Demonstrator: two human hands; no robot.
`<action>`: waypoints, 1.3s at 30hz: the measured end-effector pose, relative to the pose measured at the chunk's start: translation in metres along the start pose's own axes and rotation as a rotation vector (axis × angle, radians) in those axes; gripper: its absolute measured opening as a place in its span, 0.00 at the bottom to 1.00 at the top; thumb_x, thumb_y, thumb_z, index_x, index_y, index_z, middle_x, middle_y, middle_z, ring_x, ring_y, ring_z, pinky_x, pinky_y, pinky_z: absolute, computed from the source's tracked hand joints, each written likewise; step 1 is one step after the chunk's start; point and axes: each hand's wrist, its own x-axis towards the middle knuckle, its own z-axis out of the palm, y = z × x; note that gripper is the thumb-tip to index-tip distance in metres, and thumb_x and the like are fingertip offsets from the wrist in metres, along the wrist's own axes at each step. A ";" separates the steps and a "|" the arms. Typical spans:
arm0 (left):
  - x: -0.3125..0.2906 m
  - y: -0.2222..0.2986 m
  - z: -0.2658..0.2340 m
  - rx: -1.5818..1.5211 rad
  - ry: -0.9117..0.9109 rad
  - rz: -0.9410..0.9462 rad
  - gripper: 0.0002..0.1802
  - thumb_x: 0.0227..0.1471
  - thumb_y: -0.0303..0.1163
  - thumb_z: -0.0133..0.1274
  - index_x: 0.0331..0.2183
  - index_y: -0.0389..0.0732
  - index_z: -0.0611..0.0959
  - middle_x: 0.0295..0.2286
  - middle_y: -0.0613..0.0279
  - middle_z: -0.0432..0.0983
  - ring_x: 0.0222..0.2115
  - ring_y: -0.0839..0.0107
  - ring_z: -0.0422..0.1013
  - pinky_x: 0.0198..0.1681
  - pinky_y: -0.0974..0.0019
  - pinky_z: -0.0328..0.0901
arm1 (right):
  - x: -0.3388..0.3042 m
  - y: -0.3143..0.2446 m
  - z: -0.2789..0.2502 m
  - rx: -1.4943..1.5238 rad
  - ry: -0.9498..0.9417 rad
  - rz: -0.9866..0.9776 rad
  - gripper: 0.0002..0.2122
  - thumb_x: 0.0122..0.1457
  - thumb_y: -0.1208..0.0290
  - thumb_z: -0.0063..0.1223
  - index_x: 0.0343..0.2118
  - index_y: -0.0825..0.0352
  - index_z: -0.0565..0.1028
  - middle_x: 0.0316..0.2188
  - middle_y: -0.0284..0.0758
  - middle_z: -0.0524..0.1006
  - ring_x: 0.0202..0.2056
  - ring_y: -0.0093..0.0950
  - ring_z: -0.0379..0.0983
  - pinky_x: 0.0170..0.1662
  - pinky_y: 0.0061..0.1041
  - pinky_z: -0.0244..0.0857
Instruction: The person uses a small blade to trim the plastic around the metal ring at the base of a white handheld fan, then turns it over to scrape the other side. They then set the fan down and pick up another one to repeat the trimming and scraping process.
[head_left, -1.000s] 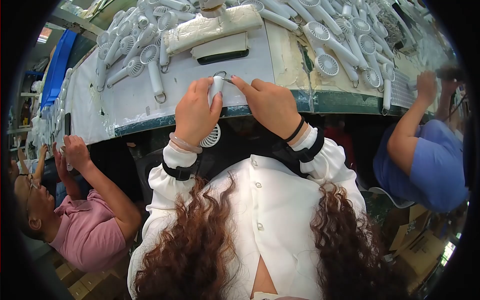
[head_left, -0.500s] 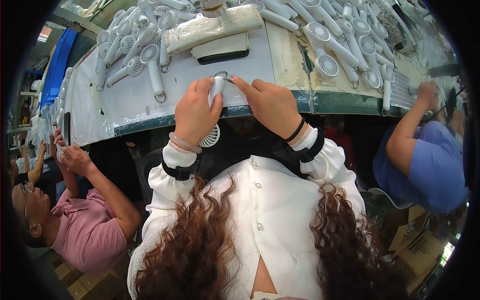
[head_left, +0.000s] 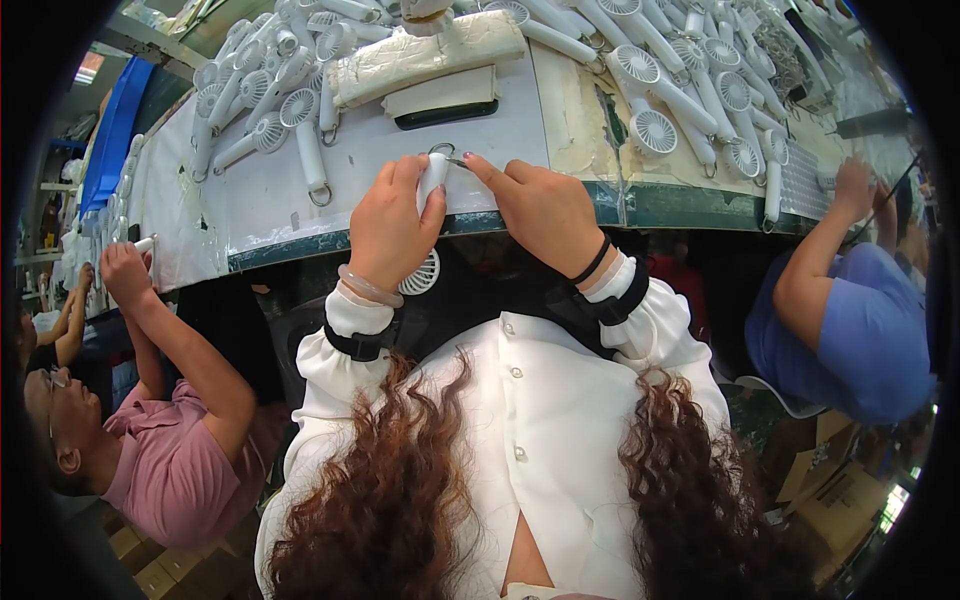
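Note:
My left hand (head_left: 387, 225) is closed around a white handheld fan (head_left: 432, 178) at the table's front edge. Its handle end points away from me, and the round grille hangs below my wrist. A metal ring (head_left: 441, 149) sits at that handle end. Close on the right, my right hand (head_left: 545, 212) is closed, its index finger stretched towards the ring. From its fingertips a small thin dark metal piece (head_left: 456, 162) reaches to the handle end; its kind is too small to make out.
Piles of white handheld fans (head_left: 655, 131) cover the far table on both sides. Ahead lies a wrapped cream padded block (head_left: 430, 62) with a dark green-edged pad (head_left: 446, 115) before it. Co-workers sit left, in a pink shirt (head_left: 185, 470), and right, in blue (head_left: 865, 330).
My hands and the fan are nearly still. The left co-worker's hands have moved up to the table edge with a white item; the right co-worker's hands have shifted slightly.

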 end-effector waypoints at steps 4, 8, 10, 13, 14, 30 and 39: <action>0.001 0.001 0.001 0.001 -0.009 0.001 0.17 0.53 0.34 0.56 0.44 0.39 0.76 0.36 0.52 0.75 0.34 0.49 0.74 0.36 0.54 0.69 | 0.000 0.003 -0.001 0.000 -0.025 -0.015 0.25 0.55 0.75 0.54 0.57 0.49 0.73 0.22 0.30 0.71 0.22 0.32 0.72 0.24 0.31 0.67; 0.001 0.001 0.000 0.003 -0.011 0.016 0.17 0.53 0.33 0.56 0.44 0.39 0.76 0.37 0.52 0.75 0.34 0.48 0.74 0.36 0.54 0.69 | 0.001 0.005 -0.004 0.001 -0.076 -0.024 0.25 0.55 0.76 0.54 0.58 0.50 0.72 0.23 0.31 0.72 0.23 0.33 0.73 0.24 0.32 0.68; 0.001 0.002 0.000 0.009 -0.006 0.036 0.17 0.53 0.33 0.56 0.44 0.39 0.76 0.37 0.52 0.75 0.34 0.48 0.74 0.36 0.54 0.69 | 0.000 0.005 -0.005 0.002 -0.086 -0.025 0.26 0.55 0.76 0.54 0.58 0.50 0.72 0.23 0.31 0.72 0.23 0.33 0.73 0.24 0.32 0.68; 0.001 0.002 0.001 0.003 -0.002 0.041 0.17 0.53 0.33 0.56 0.44 0.39 0.75 0.37 0.52 0.76 0.34 0.48 0.74 0.37 0.54 0.69 | 0.000 0.005 -0.004 0.003 -0.104 -0.031 0.26 0.54 0.76 0.54 0.58 0.51 0.72 0.23 0.32 0.72 0.23 0.33 0.73 0.24 0.32 0.68; 0.001 0.002 0.002 0.000 0.000 0.044 0.17 0.53 0.33 0.55 0.44 0.39 0.75 0.37 0.52 0.76 0.34 0.48 0.74 0.37 0.53 0.69 | 0.000 0.005 -0.004 0.003 -0.104 -0.034 0.26 0.54 0.76 0.54 0.58 0.51 0.72 0.23 0.32 0.72 0.23 0.34 0.73 0.25 0.32 0.68; 0.004 0.001 0.001 -0.035 -0.030 0.008 0.17 0.53 0.34 0.56 0.44 0.39 0.76 0.37 0.52 0.76 0.35 0.49 0.74 0.38 0.54 0.70 | -0.002 0.006 -0.008 -0.086 -0.070 -0.003 0.24 0.55 0.75 0.53 0.56 0.49 0.73 0.21 0.30 0.70 0.22 0.31 0.73 0.23 0.31 0.67; 0.003 0.003 0.003 -0.013 -0.018 0.007 0.17 0.53 0.34 0.56 0.44 0.40 0.76 0.36 0.53 0.76 0.33 0.49 0.74 0.36 0.54 0.70 | -0.004 0.005 0.003 -0.046 0.025 -0.020 0.25 0.55 0.76 0.54 0.57 0.48 0.73 0.21 0.30 0.69 0.21 0.30 0.71 0.22 0.30 0.66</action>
